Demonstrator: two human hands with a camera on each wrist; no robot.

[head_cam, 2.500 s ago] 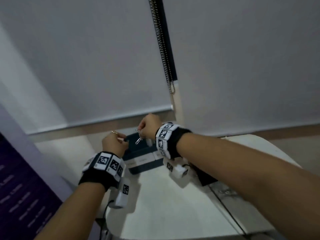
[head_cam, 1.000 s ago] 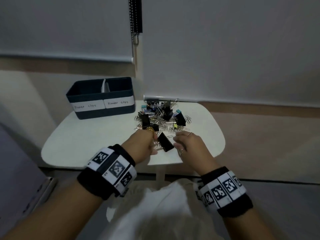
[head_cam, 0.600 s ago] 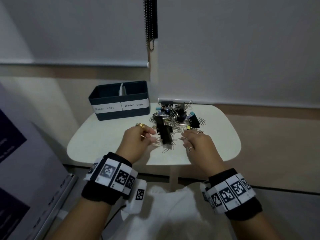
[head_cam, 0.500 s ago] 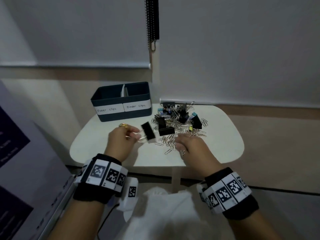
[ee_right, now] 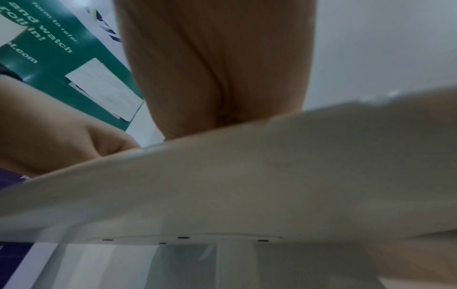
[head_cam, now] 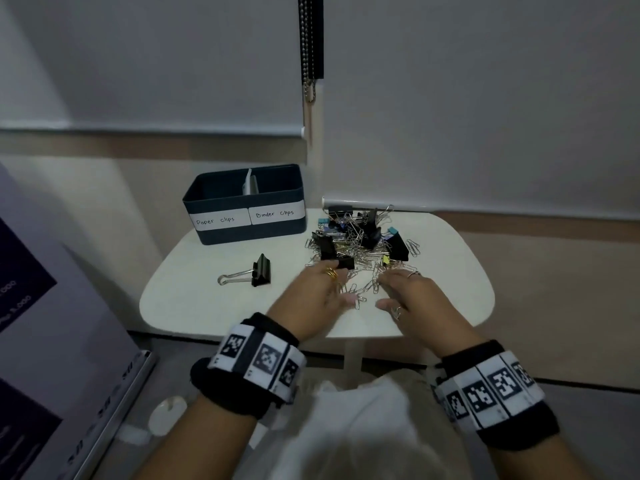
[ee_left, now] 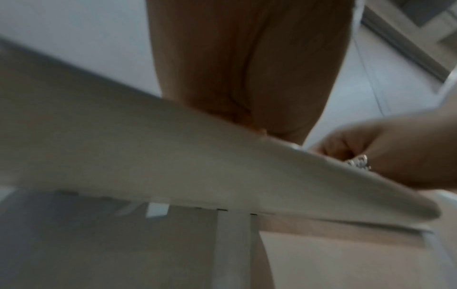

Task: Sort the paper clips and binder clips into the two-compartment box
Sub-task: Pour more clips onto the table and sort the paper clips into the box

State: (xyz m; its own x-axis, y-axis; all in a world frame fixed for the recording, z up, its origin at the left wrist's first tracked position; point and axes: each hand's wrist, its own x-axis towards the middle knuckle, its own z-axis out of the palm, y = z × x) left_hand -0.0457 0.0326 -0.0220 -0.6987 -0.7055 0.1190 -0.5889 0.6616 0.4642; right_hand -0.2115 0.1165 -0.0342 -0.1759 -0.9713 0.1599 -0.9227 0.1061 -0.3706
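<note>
A dark blue two-compartment box [head_cam: 244, 206] stands at the back left of the small white table [head_cam: 207, 306], labelled "Paper clips" on the left and "Binder clips" on the right. A mixed pile of silver paper clips and black binder clips [head_cam: 356, 240] lies to its right. One black binder clip [head_cam: 259, 271] lies alone left of the pile. My left hand [head_cam: 337, 289] reaches into the pile's near edge with relaxed fingers. My right hand [head_cam: 388, 289] arches over loose paper clips [head_cam: 360, 292], fingertips hidden. Both wrist views show mostly the table's underside.
A purple banner [head_cam: 34, 341] leans at the left by the floor. Roller blinds and a bead chain [head_cam: 310, 46] hang behind the table. White cloth [head_cam: 346, 427] covers my lap below the table's front edge.
My left hand carried a black binder clip out to the left, let it go on the table and came back to the pile. The right hand stayed at the pile.
</note>
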